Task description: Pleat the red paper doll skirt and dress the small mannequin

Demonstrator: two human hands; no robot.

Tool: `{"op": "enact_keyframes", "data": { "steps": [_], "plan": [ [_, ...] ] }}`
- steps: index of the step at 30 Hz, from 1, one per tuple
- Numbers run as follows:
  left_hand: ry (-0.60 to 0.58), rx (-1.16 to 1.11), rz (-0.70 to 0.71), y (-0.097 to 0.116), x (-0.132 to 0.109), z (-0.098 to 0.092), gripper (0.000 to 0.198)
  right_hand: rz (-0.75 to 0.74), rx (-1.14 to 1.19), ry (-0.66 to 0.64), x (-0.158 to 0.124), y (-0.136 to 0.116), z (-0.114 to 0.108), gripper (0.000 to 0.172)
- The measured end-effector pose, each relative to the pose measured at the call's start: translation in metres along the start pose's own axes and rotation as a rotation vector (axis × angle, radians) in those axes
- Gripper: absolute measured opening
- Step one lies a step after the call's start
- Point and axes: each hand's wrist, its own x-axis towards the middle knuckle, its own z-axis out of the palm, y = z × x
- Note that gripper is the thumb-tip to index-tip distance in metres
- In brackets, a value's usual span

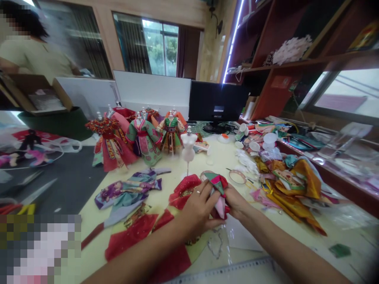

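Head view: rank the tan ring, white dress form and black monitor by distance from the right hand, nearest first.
1. Tan ring: on the table, just beyond the right hand.
2. White dress form: standing on the table, farther ahead and to the left.
3. Black monitor: past the table's far side.

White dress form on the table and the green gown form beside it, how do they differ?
The white dress form stands bare, while the green gown form wears layered robes with pink trim. The white dress form is also much narrower than the green gown form's wide skirts. Both stand upright on the pale yellow tabletop.
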Motion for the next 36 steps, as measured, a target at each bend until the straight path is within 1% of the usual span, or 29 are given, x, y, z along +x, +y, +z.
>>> {"op": "enact_keyframes", "data": {
  "steps": [1, 2, 4, 7, 8, 10, 12, 14, 16, 18, 19, 20, 22, 23, 25, 26, 27, 29, 30, 32, 34, 35, 36],
  "plan": [
    [-0.007, 0.053, 0.046, -0.003, -0.003, 0.001, 0.050, 0.006, 0.012, 0.002, 0.000, 0.003, 0.002, 0.023],
    [-0.005, 0.086, 0.071, -0.006, -0.005, 0.002, 0.044, 0.012, 0.027, 0.003, -0.001, 0.006, 0.003, 0.023],
    [0.021, 0.094, 0.065, -0.009, -0.008, 0.002, 0.034, 0.014, 0.055, -0.002, -0.002, 0.011, 0.004, 0.020],
    [0.063, 0.005, -0.025, -0.010, -0.011, -0.001, 0.030, -0.002, 0.077, -0.016, -0.005, 0.013, 0.004, 0.014],
    [0.071, -0.037, -0.074, -0.009, -0.011, -0.003, 0.029, -0.007, 0.085, -0.022, -0.007, 0.012, 0.004, 0.014],
    [0.085, -0.149, -0.197, -0.007, -0.010, -0.006, 0.026, -0.051, 0.055, -0.046, -0.012, 0.008, 0.003, 0.023],
    [0.107, -0.313, -0.338, -0.005, -0.008, -0.008, 0.024, -0.183, -0.116, -0.088, -0.018, 0.003, 0.002, 0.032],
    [0.134, -0.519, -0.488, -0.003, -0.005, -0.011, 0.022, -0.404, -0.417, -0.153, -0.024, 0.000, 0.001, 0.036],
    [0.139, -0.738, -0.687, -0.002, -0.002, -0.013, 0.022, -0.624, -0.724, -0.224, -0.027, 0.001, -0.001, 0.046],
    [0.141, -0.916, -0.882, -0.002, 0.000, -0.012, 0.030, -0.809, -0.941, -0.275, -0.027, 0.006, -0.003, 0.058],
    [0.155, -0.980, -0.947, -0.002, 0.000, -0.012, 0.035, -0.885, -1.012, -0.285, -0.026, 0.008, -0.004, 0.060],
    [0.178, -1.028, -0.988, -0.002, 0.001, -0.011, 0.040, -0.950, -1.061, -0.283, -0.024, 0.011, -0.005, 0.059],
    [0.220, -1.077, -1.022, -0.001, 0.001, -0.008, 0.048, -1.035, -1.098, -0.263, -0.021, 0.016, -0.007, 0.052],
    [0.225, -1.084, -1.030, 0.001, 0.002, -0.008, 0.050, -1.052, -1.094, -0.247, -0.019, 0.018, -0.008, 0.050],
    [0.204, -1.053, -1.042, 0.004, 0.003, -0.007, 0.047, -1.043, -1.043, -0.201, -0.017, 0.020, -0.009, 0.047],
    [0.185, -1.009, -1.017, 0.005, 0.003, -0.008, 0.042, -1.016, -1.000, -0.168, -0.016, 0.020, -0.009, 0.043],
    [0.165, -0.950, -0.966, 0.007, 0.003, -0.009, 0.036, -0.962, -0.946, -0.126, -0.016, 0.020, -0.008, 0.038],
    [0.117, -0.799, -0.816, 0.010, 0.003, -0.010, 0.030, -0.774, -0.808, -0.019, -0.015, 0.018, -0.006, 0.027],
    [0.085, -0.720, -0.730, 0.012, 0.001, -0.011, 0.032, -0.662, -0.725, 0.039, -0.015, 0.016, -0.004, 0.022],
    [0.014, -0.574, -0.592, 0.013, -0.002, -0.009, 0.045, -0.466, -0.543, 0.128, -0.013, 0.013, 0.001, 0.017],
    [-0.040, -0.440, -0.516, 0.014, -0.006, -0.006, 0.061, -0.346, -0.391, 0.164, -0.010, 0.011, 0.005, 0.020],
    [-0.054, -0.376, -0.491, 0.013, -0.008, -0.004, 0.063, -0.308, -0.344, 0.164, -0.008, 0.010, 0.006, 0.021],
    [-0.056, -0.321, -0.470, 0.012, -0.009, -0.003, 0.060, -0.278, -0.318, 0.156, -0.008, 0.009, 0.007, 0.021]
  ]
}}
